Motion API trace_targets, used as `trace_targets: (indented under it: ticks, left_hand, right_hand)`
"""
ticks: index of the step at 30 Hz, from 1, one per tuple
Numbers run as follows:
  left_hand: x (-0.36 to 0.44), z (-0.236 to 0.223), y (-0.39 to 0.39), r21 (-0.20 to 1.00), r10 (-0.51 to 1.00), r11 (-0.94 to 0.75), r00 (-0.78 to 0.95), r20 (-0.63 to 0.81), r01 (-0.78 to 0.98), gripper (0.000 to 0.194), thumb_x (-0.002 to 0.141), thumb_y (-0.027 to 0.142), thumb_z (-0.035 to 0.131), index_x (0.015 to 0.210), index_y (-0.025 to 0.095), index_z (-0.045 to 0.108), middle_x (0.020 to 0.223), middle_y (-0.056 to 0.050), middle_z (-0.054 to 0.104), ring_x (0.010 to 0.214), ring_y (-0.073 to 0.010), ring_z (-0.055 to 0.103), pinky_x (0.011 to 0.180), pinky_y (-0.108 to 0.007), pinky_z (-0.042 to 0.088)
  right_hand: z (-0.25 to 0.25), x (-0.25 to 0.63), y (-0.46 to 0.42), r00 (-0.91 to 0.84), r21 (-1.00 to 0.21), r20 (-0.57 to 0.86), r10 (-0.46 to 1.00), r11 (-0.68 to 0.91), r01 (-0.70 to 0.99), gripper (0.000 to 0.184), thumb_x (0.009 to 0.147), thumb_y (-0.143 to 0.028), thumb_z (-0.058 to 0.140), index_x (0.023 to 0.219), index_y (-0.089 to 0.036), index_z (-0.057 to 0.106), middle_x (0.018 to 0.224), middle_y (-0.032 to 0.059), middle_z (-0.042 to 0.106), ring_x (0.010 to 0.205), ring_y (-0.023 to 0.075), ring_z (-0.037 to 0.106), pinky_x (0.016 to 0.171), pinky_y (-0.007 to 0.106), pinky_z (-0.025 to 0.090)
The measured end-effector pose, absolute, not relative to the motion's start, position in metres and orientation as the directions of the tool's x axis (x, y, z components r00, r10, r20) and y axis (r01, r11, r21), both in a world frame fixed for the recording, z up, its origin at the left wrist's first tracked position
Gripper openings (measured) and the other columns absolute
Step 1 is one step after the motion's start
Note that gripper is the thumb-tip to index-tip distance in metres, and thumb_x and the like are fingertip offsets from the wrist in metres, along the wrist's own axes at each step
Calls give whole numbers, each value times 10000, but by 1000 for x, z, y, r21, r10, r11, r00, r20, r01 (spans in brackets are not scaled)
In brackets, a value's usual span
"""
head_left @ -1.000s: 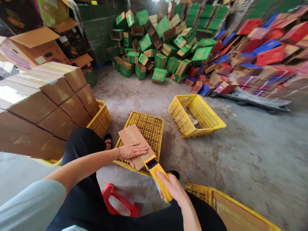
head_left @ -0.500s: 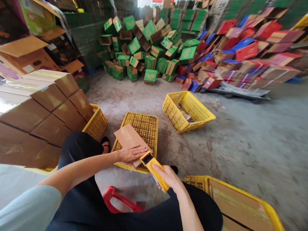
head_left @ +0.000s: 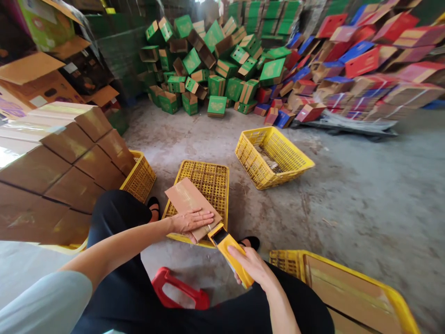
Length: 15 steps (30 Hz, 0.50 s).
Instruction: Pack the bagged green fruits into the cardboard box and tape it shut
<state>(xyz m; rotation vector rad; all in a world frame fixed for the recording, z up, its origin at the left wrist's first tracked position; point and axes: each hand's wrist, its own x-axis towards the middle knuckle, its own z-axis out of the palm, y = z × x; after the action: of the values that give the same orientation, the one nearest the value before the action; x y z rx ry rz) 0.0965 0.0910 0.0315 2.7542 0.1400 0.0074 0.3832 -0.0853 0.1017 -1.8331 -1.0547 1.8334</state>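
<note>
A flat brown cardboard box (head_left: 184,195) lies slanted across the upturned yellow plastic crate (head_left: 212,178) in front of my knees. My left hand (head_left: 193,221) rests flat on its near end, fingers stretched out. My right hand (head_left: 248,264) is wrapped round a yellow handheld tool (head_left: 227,248) with a dark opening near its front; I cannot make out its exact kind. The tool's front end is just beside the box's near right corner, close to my left fingertips. A small pale strip shows between the tool and the box.
Stacked brown boxes (head_left: 55,162) stand at the left in a yellow crate. A yellow basket (head_left: 274,157) with scraps sits ahead on the floor; another crate (head_left: 361,278) holds cartons at my right. A red plastic frame (head_left: 181,287) lies between my legs. Green boxes (head_left: 208,65) are heaped behind.
My right hand and the yellow tool have shifted slightly right and down, away from the left fingertips. My left hand still lies flat on the box.
</note>
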Motion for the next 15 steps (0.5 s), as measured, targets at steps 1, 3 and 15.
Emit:
trace_targets:
  ticks: [1,3,15]
  left_hand:
    - [96,32,90,372,99,-923,995,-25,101,953,1005,629,510,1678,94,99,1710,-215,204,1610,-315,152,1305,-528,84]
    - [96,34,88,358,103,-927,993,-50,114,940,1009,640,484,1678,98,107,1716,-209,185,1614,-317,128,1304,-538,48]
    - [108,17,71,323,77,-944,997,-4,74,796,1058,589,418,1676,151,172,1697,-196,268,1607,-270,191,1309,-518,57]
  right_hand:
    - [101,383,-86,-112,-703,-704,702,-665,252,556,851,-776,588,866,-220,574,517,-14,628,458,190,655,426,246,505]
    - [98,383,-85,-105,-705,-702,704,-668,238,549,852,-770,597,858,-222,572,511,-15,623,445,183,638,419,247,499]
    - [94,385,-89,-110,-722,-687,719,-656,222,544,876,-738,602,909,-194,596,562,2,652,483,195,674,424,249,515]
